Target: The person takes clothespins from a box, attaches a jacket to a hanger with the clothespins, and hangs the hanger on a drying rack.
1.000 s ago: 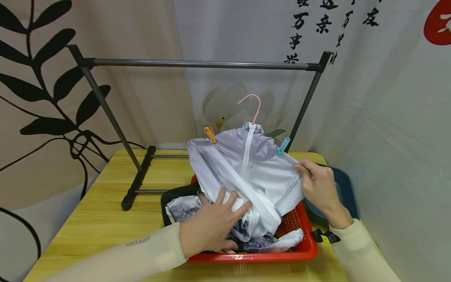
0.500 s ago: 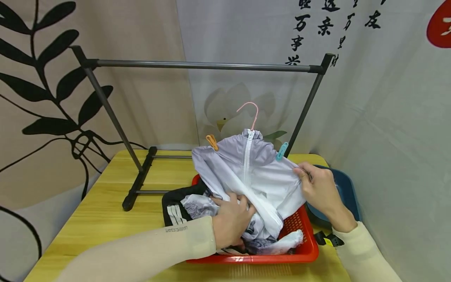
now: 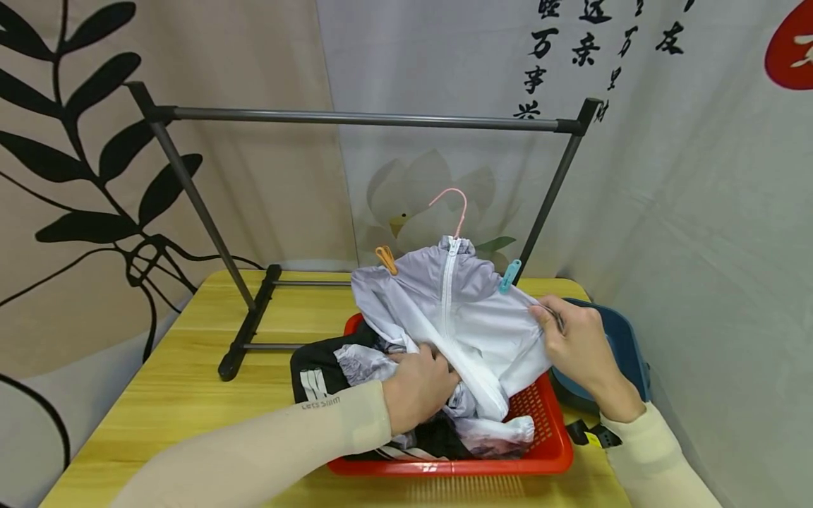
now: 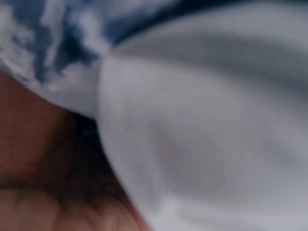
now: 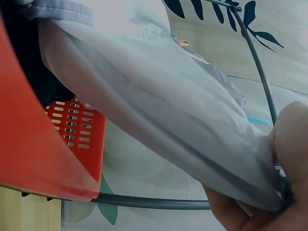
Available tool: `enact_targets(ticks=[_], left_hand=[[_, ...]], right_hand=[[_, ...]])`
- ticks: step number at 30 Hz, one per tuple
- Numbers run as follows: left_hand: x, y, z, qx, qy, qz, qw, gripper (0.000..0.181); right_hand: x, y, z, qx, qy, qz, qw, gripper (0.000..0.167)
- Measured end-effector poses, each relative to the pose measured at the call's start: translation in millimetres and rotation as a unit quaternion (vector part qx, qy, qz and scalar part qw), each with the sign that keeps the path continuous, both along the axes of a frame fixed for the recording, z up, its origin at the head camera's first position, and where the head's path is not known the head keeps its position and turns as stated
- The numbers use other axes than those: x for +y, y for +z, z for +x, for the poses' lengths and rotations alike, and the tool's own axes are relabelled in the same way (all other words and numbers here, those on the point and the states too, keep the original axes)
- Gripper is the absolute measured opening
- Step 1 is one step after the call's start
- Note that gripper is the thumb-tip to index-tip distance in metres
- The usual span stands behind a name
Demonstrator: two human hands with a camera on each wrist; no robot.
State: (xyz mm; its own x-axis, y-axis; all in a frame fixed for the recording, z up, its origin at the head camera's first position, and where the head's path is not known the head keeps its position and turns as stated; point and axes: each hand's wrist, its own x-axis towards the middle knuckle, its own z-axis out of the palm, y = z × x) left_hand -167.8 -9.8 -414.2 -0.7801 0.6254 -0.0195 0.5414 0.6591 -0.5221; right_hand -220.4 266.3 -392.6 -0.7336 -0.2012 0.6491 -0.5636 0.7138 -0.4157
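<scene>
A pale lilac-and-white zip jacket (image 3: 483, 331) hangs on a pink hanger (image 3: 462, 212) over the red basket (image 3: 552, 451). An orange clothespin (image 3: 387, 259) and a blue clothespin (image 3: 509, 276) sit at its shoulders. My right hand (image 3: 581, 346) pinches the jacket's sleeve on the right; the right wrist view shows that sleeve (image 5: 163, 106) stretched from the fingers. At the jacket's lower front, my left hand (image 3: 419, 388) has curled fingers on the fabric, the fingertips partly hidden. White cloth fills much of the blurred left wrist view, beside my palm (image 4: 29, 130).
Dark and patterned clothes (image 3: 438, 434) lie in the basket, some draped over its left side. Behind stands a grey metal rack (image 3: 356, 118). A blue bin (image 3: 625, 339) is at the right edge of the yellow wooden table (image 3: 184, 381). A black strap (image 3: 593, 432) lies near the basket.
My left hand has moved right from lying spread on the clothes, and its fingers have curled at the jacket's front. Jacket and hanger sit slightly lower. The basket's clothes have shifted. My right hand keeps its hold.
</scene>
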Motion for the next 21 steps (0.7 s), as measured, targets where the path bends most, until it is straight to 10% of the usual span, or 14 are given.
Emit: enact_targets(ticks=[5,13,21], left_hand=[[-8.6,2.1,-13.1,-0.029,-0.04,0.011,0.9987,0.031],[-42.4,-30.7,-59.1,-0.06,-0.111,0.16,0.9789,0.036],[-69.4,43.1,-40.2,-0.089,-0.107,0.223,0.9648,0.054]], right_hand=[[1.4,1.1,1.3,0.004,-0.007,-0.001,1.0,0.007],[5.0,4.5,2.1,0.024,-0.022,-0.014,0.9994,0.005],[4.1,7.1,4.6,0.037,-0.025,-0.044,0.9981,0.005]])
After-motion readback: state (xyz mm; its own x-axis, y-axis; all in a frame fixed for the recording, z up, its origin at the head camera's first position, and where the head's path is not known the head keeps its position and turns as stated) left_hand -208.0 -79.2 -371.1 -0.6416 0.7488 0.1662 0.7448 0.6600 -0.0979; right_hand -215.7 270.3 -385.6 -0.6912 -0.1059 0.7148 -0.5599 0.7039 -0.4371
